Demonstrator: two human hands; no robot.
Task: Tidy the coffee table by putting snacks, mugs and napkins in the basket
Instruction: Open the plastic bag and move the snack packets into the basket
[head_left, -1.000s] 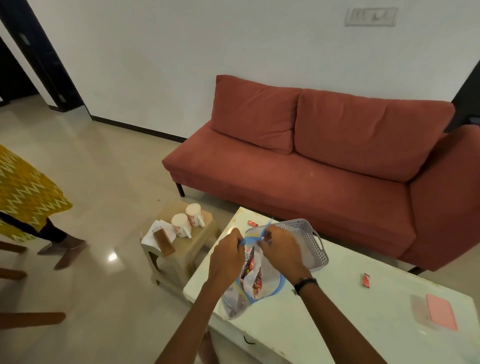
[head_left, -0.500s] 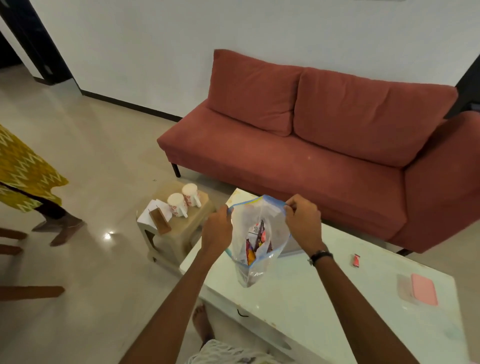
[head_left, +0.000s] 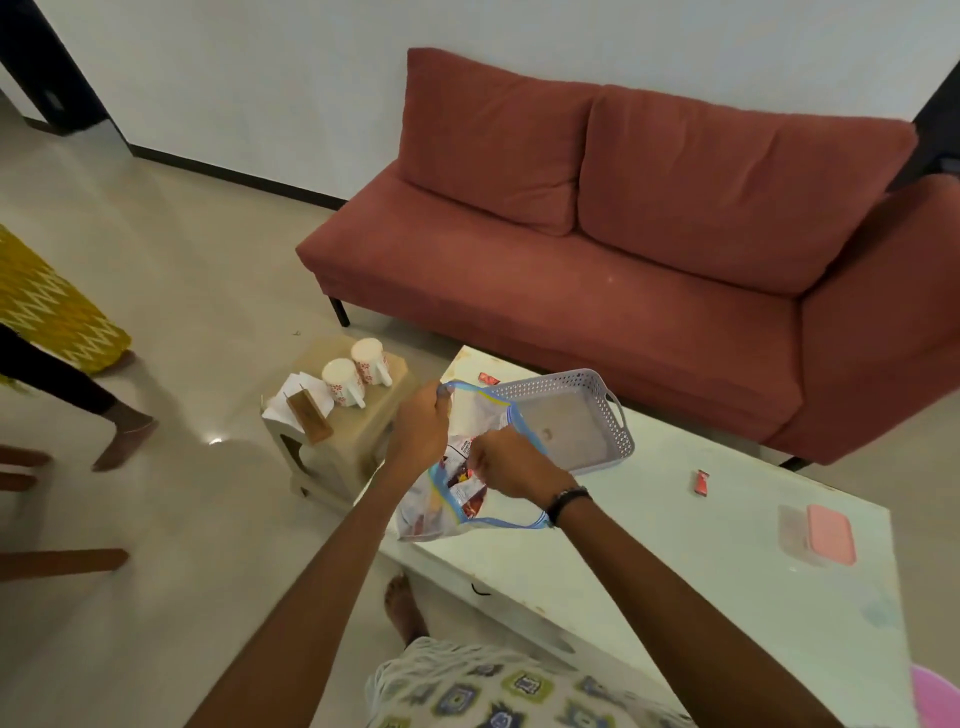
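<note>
Snack bag (head_left: 447, 499) held over near surface (head_left: 675, 545) edge, just beside empty basket (head_left: 561, 431). Left hand (head_left: 421, 431) pinches bag rim up, keeping mouth open; right hand (head_left: 511, 467) fingers closed inside, probably gripping snack. Mugs (head_left: 358, 371) wait on stool (head_left: 343, 441).

Home living room: red sofa (head_left: 597, 249), coffee table (head_left: 675, 545).

The right hand (head_left: 506, 467) now dips into the zip bag's (head_left: 441, 512) mouth, which sags lower, uncovering the basket (head_left: 571, 410) behind.
</note>
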